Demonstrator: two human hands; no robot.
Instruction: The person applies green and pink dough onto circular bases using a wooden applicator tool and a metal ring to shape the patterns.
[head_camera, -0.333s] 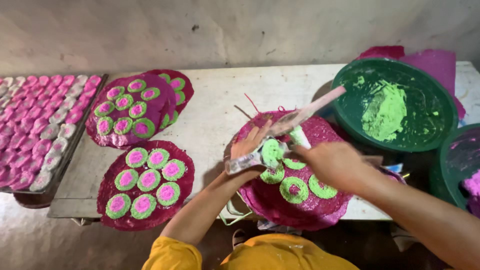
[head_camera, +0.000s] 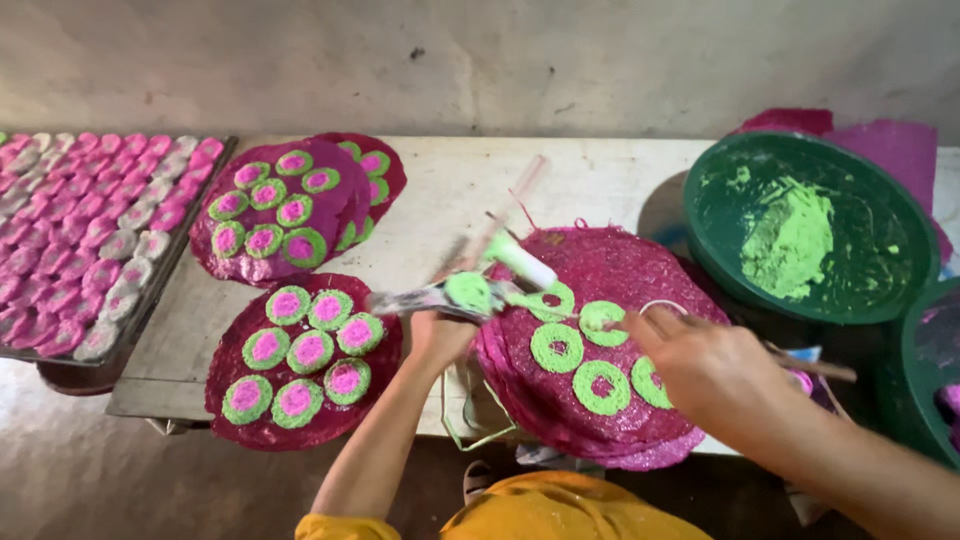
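At the far left a dark metal tray (head_camera: 180, 245) sits at the table's end, packed with rows of small pink and pale cakes (head_camera: 90, 230). Next to it, two round magenta mats rest on the wooden table (head_camera: 600, 180): the upper mat (head_camera: 285, 215) carries green rings with pink centres, and the lower mat (head_camera: 300, 360) carries eight more of the same. The left hand (head_camera: 440, 335) is closed around a blurred flat tool (head_camera: 440, 298) with a dab of green paste on it, held just above the left edge of a stack of magenta mats (head_camera: 600, 400). On the top mat of that stack lie several green rings (head_camera: 557, 347), their centres not filled with pink. The right hand (head_camera: 715, 370) hovers over the stack's right side, fingers curled around a thin stick (head_camera: 815, 367); how tightly cannot be made out. Farther right, a large green basin (head_camera: 720, 260) holds a heap of bright green paste (head_camera: 790, 235). At the right edge, part of a second green basin (head_camera: 925, 390) shows pink material inside.
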